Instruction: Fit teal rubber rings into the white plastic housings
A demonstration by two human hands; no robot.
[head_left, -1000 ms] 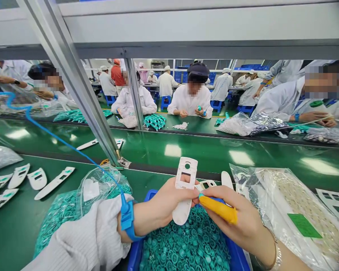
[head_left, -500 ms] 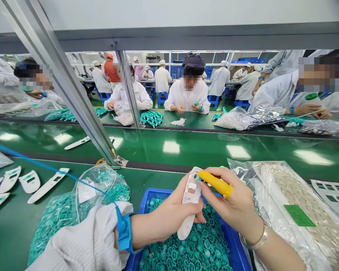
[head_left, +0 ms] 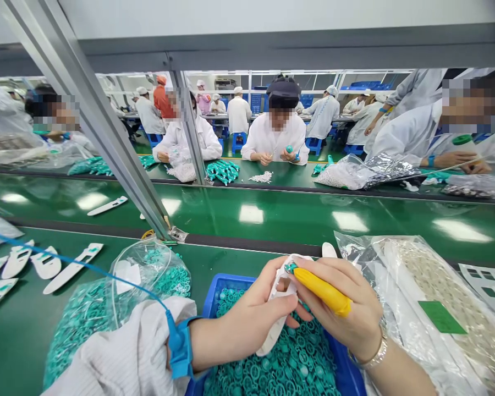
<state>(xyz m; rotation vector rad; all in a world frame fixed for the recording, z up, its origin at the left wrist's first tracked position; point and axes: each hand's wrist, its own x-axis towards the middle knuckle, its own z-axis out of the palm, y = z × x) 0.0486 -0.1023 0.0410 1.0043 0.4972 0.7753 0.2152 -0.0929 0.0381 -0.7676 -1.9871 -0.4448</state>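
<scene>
My left hand (head_left: 266,308) holds a long white plastic shell (head_left: 269,340), thumb across its face and fingers behind. The shell is tilted, with rectangular cutouts toward its upper end. At that upper end, a small teal plastic part (head_left: 290,267) sits under the fingertip of my right hand (head_left: 348,300). A yellow finger cot (head_left: 324,290) covers the index finger of that hand, whose other fingers curl around the shell's far edge. Below both hands stands a blue tray (head_left: 219,281) filled with loose teal rings and discs (head_left: 268,369).
Left of the tray lies a clear bag of teal parts (head_left: 78,324). Several white shells with teal inserts (head_left: 72,269) rest farther left. On the right is a plastic bag of pale parts (head_left: 412,275). A metal post (head_left: 119,148) and a blue wrist cord (head_left: 107,265) cross the left side. Co-workers sit opposite.
My right hand has closed in around the shell, its covered fingertip now on the teal part at the opening. The shell has turned and dropped slightly.
</scene>
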